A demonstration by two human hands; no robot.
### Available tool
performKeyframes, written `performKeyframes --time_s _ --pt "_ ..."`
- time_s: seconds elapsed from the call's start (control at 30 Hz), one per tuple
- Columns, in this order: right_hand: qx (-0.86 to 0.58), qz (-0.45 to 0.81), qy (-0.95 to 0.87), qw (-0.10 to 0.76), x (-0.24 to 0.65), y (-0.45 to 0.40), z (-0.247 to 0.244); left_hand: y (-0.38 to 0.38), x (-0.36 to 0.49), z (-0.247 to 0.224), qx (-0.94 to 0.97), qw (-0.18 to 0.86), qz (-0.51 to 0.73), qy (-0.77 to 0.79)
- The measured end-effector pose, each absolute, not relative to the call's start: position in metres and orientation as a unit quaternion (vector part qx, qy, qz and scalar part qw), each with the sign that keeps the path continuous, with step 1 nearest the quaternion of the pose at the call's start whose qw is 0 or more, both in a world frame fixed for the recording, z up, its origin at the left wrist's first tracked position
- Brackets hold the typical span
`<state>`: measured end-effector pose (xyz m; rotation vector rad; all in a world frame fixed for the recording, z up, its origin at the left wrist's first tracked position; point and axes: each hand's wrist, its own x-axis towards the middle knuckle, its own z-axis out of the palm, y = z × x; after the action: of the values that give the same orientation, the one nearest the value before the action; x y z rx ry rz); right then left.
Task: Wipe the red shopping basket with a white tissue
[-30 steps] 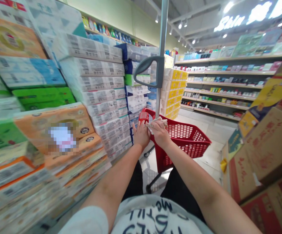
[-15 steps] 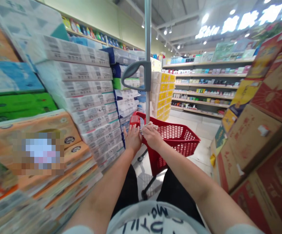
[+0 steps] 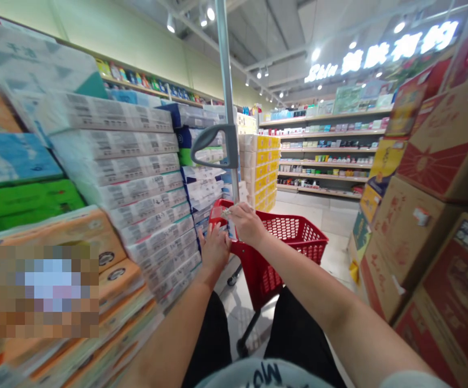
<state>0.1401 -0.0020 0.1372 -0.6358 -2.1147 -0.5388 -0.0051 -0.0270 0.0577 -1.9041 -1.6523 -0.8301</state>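
A red plastic shopping cart (image 3: 262, 275) with perforated basket walls stands in front of my knees. My left hand (image 3: 215, 250) holds its near left rim at the handle end, fingers curled over the edge and somewhat spread. Just above and to the right, my right hand (image 3: 248, 223) is closed on a crumpled pale cloth (image 3: 227, 214), pressed near the red handle part (image 3: 218, 211). My right hand partly hides the cloth. Behind both hands a metal pole (image 3: 226, 64) rises from the cart, carrying a grey loop handle (image 3: 213, 146).
Stacked white paper packs (image 3: 145, 161) and orange tissue packs (image 3: 108, 264) line the left side. Cardboard cartons (image 3: 415, 215) are piled on the right. Yellow-and-white packs (image 3: 264, 167) stand beyond the cart, before stocked shelves (image 3: 326, 151).
My right hand with the cloth has moved left and up along the handle, away from the pole's base. My left hand stays at the rim, slightly lower. The view has shifted.
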Motion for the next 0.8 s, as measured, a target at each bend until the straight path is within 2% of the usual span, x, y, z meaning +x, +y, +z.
performKeyframes --time_s 0.13,0.2,0.4,0.53,0.63,0.8 --pt "-0.271 -0.231 -0.793 0.494 0.137 0.005 0.174 -0.022 -0.005 0.058 -0.683 0.237 -0.295 -0.625" --pt "-0.265 -0.238 -0.786 0.505 0.137 0.005 0.171 -0.023 -0.005 0.058 -0.685 0.243 -0.294 -0.62" --pt "-0.25 -0.246 -0.843 0.408 0.141 -0.003 0.131 -0.027 -0.008 0.058 -0.701 0.255 -0.293 -0.599" --pt "-0.271 -0.244 -0.819 0.444 0.14 -0.001 0.148 -0.023 -0.008 0.059 -0.686 0.244 -0.297 -0.618" --pt "-0.261 -0.238 -0.819 0.453 0.141 -0.001 0.135 -0.023 -0.008 0.058 -0.686 0.253 -0.298 -0.614" --pt "-0.238 -0.246 -0.873 0.348 0.142 -0.004 0.086 -0.022 -0.011 0.057 -0.7 0.232 -0.298 -0.606"
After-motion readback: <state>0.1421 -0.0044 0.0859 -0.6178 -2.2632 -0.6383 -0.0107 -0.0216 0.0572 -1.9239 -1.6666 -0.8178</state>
